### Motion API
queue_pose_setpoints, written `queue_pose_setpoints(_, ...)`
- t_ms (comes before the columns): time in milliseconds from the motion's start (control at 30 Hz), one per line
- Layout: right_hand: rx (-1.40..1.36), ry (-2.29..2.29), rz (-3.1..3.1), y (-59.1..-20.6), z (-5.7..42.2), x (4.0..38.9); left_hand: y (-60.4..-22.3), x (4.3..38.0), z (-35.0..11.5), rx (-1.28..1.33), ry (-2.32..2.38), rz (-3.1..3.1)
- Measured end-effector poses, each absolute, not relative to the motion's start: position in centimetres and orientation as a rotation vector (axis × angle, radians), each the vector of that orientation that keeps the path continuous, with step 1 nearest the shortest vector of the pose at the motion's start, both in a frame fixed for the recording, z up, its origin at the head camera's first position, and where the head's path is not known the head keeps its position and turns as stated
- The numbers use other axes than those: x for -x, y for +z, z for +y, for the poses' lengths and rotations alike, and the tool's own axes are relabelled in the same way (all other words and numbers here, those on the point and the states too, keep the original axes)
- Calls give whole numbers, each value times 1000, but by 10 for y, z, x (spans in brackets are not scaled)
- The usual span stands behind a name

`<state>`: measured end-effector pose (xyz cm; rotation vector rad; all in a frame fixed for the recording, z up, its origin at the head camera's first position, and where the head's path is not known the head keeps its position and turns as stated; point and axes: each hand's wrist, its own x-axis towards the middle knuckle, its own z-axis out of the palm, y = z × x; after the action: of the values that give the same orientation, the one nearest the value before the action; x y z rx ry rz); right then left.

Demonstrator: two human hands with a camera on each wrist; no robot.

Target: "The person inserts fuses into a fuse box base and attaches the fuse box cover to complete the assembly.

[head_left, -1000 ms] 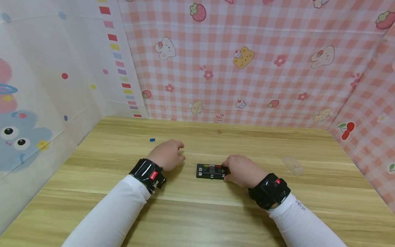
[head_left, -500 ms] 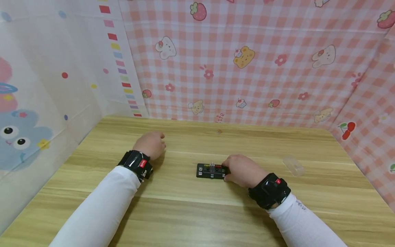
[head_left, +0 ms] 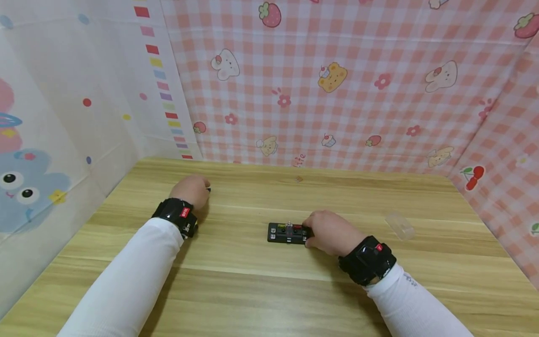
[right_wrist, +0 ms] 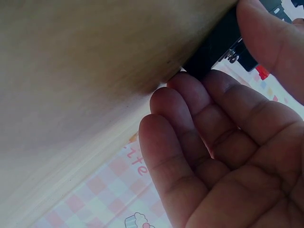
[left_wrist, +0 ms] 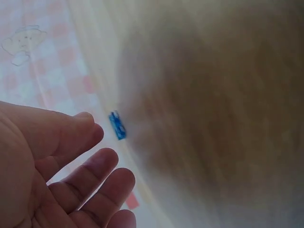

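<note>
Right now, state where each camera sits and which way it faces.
Head: worn on the head, facing forward and down at the table; left hand, right hand and white sleeves show.
Left wrist: worn there, facing a small blue piece; the left fingers show.
Right wrist: worn there, facing the black device; the right fingers and palm show.
Shared: head and right wrist views show the right hand holding the black device.

From here I'm making out pink letters [head_left: 299,160] climbing the checked cloth [head_left: 261,98], reading "ife", the character before them escaping me. Red tags on the left wristband [head_left: 184,213] and right wristband [head_left: 365,263], grey marks [head_left: 410,280] on the right sleeve [head_left: 417,302], and the black block's [head_left: 289,233] coloured labels [head_left: 297,227] are staying too small for reading.
</note>
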<state>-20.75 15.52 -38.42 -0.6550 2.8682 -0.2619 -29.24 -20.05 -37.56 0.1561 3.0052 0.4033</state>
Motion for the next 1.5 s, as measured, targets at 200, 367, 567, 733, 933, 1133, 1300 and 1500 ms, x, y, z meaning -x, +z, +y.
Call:
queue_pose_setpoints(200,652,-265,2870,-383,155,207,-376,292,-202,-161,395,3006)
queue_pose_setpoints(367,655,-267,2867,-383,155,207,-372,292,-202,-180,329,2992)
queue_pose_setpoints(567,649,-268,2866,-383,155,206,-370,297,-204,-190,331,2966)
queue_pose_setpoints(733,648,-275,2871,-383,156,206,-369,300,-204,-188,282,2953)
queue_pose_setpoints(933,660,-274,2873,-384,156,207,-368,301,-203,-181,245,2965)
queue_pose_setpoints(1133,654,-270,2874,-383,156,207,-367,302,-200,-143,234,2992)
queue_pose_setpoints(1300,665,-274,2878,-384,156,206,-370,306,-200,-121,222,3009)
queue_pose_setpoints(1500,648,-287,2877,-384,155,205,-374,310,-196,-31,220,3015)
